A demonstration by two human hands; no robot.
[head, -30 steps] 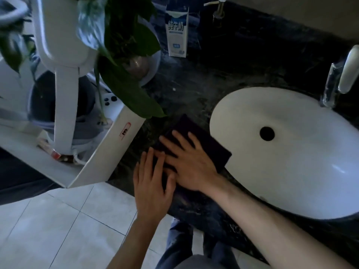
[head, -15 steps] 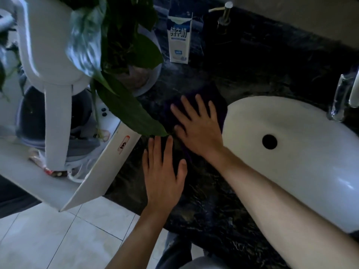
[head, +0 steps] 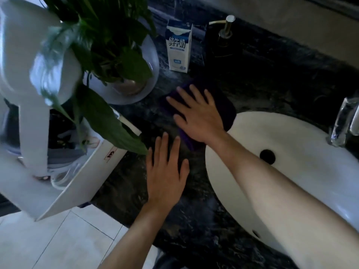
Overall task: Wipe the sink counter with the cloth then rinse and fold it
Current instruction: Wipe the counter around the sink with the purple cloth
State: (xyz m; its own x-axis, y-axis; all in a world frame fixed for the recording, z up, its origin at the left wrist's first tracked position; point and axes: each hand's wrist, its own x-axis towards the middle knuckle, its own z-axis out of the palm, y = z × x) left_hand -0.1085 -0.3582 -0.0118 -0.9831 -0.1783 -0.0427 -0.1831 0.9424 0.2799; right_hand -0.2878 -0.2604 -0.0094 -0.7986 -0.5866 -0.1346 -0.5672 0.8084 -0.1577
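A dark purple cloth (head: 226,109) lies flat on the black marble counter (head: 272,88) just left of the white oval sink (head: 303,171). My right hand (head: 196,115) presses on the cloth with straight, spread fingers. My left hand (head: 166,171) rests flat on the bare counter nearer the front edge, fingers straight, just short of the cloth's near corner. Most of the cloth is hidden under my right hand.
A milk carton (head: 178,47) and a dark soap dispenser (head: 223,39) stand at the back. A potted plant (head: 108,55) in a white dish overhangs the counter's left part. A faucet (head: 343,121) stands right of the sink. A white stand (head: 64,183) borders the counter's left edge.
My right hand has slid the cloth away from the front edge toward the back of the counter. My left hand stayed flat near the front edge.
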